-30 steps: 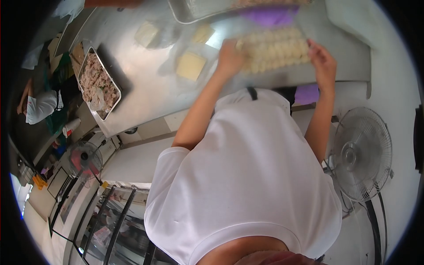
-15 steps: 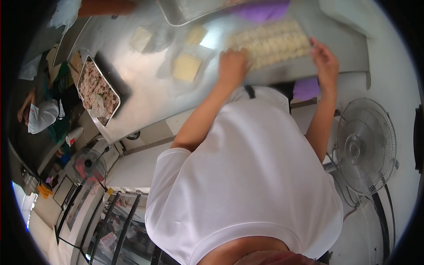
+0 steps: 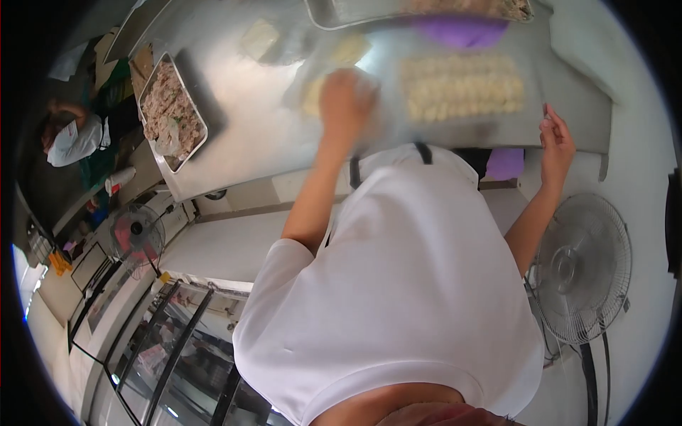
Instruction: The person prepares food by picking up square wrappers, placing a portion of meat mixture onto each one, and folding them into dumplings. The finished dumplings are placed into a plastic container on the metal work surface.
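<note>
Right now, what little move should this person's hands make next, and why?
I'd suggest the left hand pinch up the pale yellow sheet: in this view it already partly covers that sheet. The right hand is raised near the table edge, apart from the neat rows of pale pieces, so it seems less well placed. Blur hides whether the left fingers already grip anything.

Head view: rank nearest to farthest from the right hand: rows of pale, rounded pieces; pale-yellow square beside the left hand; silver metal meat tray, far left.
1. Pale rounded pieces, left of right hand
2. Pale-yellow square, beside left hand
3. Silver meat tray, far left
</note>
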Tool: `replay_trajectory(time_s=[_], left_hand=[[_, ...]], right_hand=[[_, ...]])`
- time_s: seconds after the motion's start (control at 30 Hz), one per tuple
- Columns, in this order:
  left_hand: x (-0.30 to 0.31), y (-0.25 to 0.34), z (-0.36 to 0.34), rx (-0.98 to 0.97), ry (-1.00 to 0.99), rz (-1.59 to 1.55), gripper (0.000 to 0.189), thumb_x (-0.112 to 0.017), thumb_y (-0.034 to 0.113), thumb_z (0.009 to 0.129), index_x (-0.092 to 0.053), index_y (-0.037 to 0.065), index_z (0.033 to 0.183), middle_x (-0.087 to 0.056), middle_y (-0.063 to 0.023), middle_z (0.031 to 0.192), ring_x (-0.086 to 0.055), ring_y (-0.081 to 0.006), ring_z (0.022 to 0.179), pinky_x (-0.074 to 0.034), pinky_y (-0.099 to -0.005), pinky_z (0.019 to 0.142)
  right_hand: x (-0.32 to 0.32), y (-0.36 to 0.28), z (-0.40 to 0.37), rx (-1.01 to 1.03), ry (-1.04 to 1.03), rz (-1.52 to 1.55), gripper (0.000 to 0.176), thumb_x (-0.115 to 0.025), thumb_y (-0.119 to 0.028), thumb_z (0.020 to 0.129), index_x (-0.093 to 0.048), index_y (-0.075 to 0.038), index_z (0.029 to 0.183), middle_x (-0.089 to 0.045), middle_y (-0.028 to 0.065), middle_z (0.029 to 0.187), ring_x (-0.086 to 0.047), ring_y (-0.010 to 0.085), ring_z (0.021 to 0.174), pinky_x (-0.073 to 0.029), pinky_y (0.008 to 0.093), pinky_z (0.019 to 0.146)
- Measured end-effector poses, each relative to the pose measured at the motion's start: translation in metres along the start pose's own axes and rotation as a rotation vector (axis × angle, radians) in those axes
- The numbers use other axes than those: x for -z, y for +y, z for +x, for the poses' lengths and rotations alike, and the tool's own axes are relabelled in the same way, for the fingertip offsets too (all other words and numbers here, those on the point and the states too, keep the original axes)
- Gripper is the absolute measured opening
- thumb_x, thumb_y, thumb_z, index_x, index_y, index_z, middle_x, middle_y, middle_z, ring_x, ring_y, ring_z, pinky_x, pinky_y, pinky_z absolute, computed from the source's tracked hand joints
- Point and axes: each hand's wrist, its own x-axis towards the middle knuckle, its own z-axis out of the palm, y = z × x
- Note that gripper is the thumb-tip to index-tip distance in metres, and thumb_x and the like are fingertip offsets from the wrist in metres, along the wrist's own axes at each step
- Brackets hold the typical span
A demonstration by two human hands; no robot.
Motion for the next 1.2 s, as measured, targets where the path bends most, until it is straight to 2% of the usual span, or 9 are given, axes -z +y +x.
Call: replay_trajectory(time_s=[0.07, 0.3, 0.53, 0.6, 0.73, 0.93, 1.03, 1.1, 1.2], left_hand=[[0.002, -0.036, -0.009, 0.328, -0.108, 0.141, 0.021, -0.075, 0.017, 0.074, -0.061, 0.004, 0.085, -0.063, -0.0145, 0.088, -0.06, -0.033, 0.086, -0.049, -0.0424, 0.074], [-0.023, -0.086, -0.039, 0.255, -0.104, 0.077, 0.021, -0.075, 0.015, 0.074, -0.061, 0.0, 0.079, -0.062, -0.0167, 0.086, -0.062, -0.0331, 0.077, -0.05, -0.0407, 0.069], [-0.013, -0.12, -0.039, 0.385, -0.206, -0.274, 0.017, -0.071, 0.013, 0.082, -0.066, -0.003, 0.085, -0.067, -0.0107, 0.075, -0.062, -0.0153, 0.067, -0.049, -0.0301, 0.064], [-0.013, -0.125, -0.038, 0.395, -0.219, -0.322, 0.017, -0.069, 0.014, 0.084, -0.067, -0.003, 0.087, -0.067, -0.0098, 0.074, -0.061, -0.0125, 0.068, -0.048, -0.0286, 0.064], [-0.004, -0.125, -0.023, 0.409, 0.01, -0.26, 0.013, -0.064, 0.011, 0.088, -0.065, -0.002, 0.089, -0.066, -0.0078, 0.076, -0.059, -0.0106, 0.069, -0.047, -0.0259, 0.064], [0.018, -0.145, -0.01, 0.638, 0.172, -0.43, 0.012, -0.057, 0.009, 0.092, -0.062, 0.0, 0.098, -0.066, -0.0077, 0.089, -0.064, -0.0172, 0.083, -0.05, -0.0278, 0.074], [0.03, -0.144, 0.0, 0.737, 0.349, -1.223, 0.026, -0.054, 0.009, 0.092, -0.057, -0.005, 0.114, -0.064, -0.0103, 0.101, -0.063, -0.0175, 0.086, -0.051, -0.0273, 0.076], [0.042, -0.127, 0.01, 0.766, 0.328, -1.297, 0.023, -0.056, 0.007, 0.092, -0.058, -0.004, 0.111, -0.064, -0.0114, 0.101, -0.063, -0.0171, 0.087, -0.051, -0.0274, 0.076], [0.042, -0.109, 0.015, 0.756, 0.303, -1.344, 0.019, -0.059, 0.005, 0.09, -0.058, -0.003, 0.106, -0.064, -0.0124, 0.101, -0.063, -0.0164, 0.088, -0.051, -0.027, 0.075]], right_hand=[[-0.005, 0.0, 0.003, 0.012, -0.03, 0.013, 0.035, -0.065, -0.01, 0.089, -0.063, -0.005, 0.124, -0.052, -0.005, 0.083, -0.041, 0.0041, 0.069, -0.034, 0.0183, 0.061], [-0.031, -0.028, 0.015, 0.085, -0.139, 0.039, 0.033, -0.064, -0.008, 0.09, -0.064, -0.005, 0.123, -0.053, -0.0051, 0.083, -0.044, 0.0036, 0.072, -0.036, 0.0176, 0.063], [-0.06, -0.036, 0.025, 0.143, -0.254, 0.062, 0.036, -0.064, -0.013, 0.09, -0.062, -0.006, 0.125, -0.048, -0.007, 0.081, -0.039, 0.0031, 0.067, -0.031, 0.0179, 0.058], [-0.068, -0.04, 0.023, 0.119, -0.326, 0.046, 0.032, -0.061, -0.011, 0.093, -0.062, -0.004, 0.125, -0.052, -0.0049, 0.087, -0.045, 0.0028, 0.075, -0.037, 0.0179, 0.064], [-0.084, -0.032, 0.026, 0.032, -0.396, 0.099, 0.033, -0.058, -0.012, 0.094, -0.06, -0.005, 0.127, -0.05, -0.0058, 0.085, -0.045, 0.0044, 0.073, -0.039, 0.0202, 0.065], [-0.108, -0.042, 0.016, 0.283, -0.453, -0.274, 0.031, -0.056, -0.009, 0.094, -0.058, -0.006, 0.125, -0.049, 0.0007, 0.075, -0.046, 0.0106, 0.066, -0.042, 0.0258, 0.063], [-0.107, -0.059, 0.025, 0.304, -0.462, -0.458, 0.027, -0.052, -0.003, 0.092, -0.057, -0.007, 0.118, -0.058, 0.0114, 0.077, -0.058, 0.0207, 0.069, -0.045, 0.0331, 0.065], [-0.106, -0.058, 0.051, 0.661, -0.425, -0.649, 0.031, -0.051, 0.003, 0.086, -0.054, -0.009, 0.114, -0.065, 0.0183, 0.088, -0.064, 0.0336, 0.082, -0.048, 0.0423, 0.07], [-0.118, -0.095, 0.085, 0.654, -0.267, -1.099, 0.03, -0.052, 0.004, 0.081, -0.057, -0.007, 0.109, -0.065, 0.0212, 0.096, -0.063, 0.0365, 0.092, -0.049, 0.0468, 0.075]])
